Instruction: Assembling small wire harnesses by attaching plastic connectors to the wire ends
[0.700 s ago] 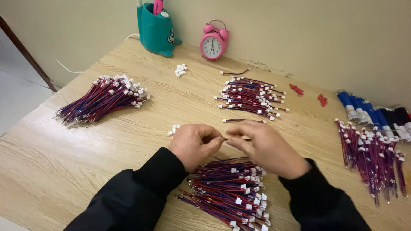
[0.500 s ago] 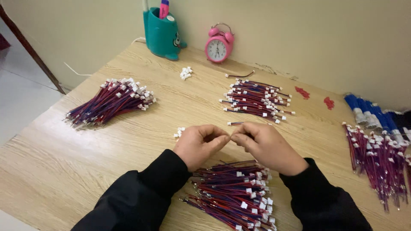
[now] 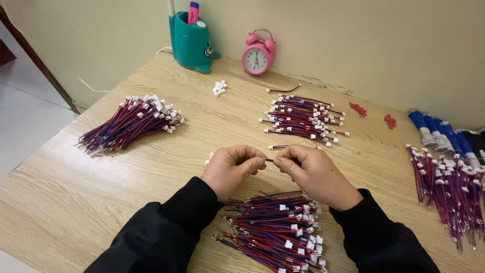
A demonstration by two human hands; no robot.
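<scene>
Both hands now lower, short wire pinched between.

My left hand and right hand curl over the thin wire, so only a short bit shows between my fingers; its ends are hidden; the wire pile near me runs off the bottom edge; the clock face is too small to read.

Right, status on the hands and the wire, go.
Left hand and right hand both pinching one short wire between them. Wire off the table, above the near bundle. Nothing in the way.
</scene>
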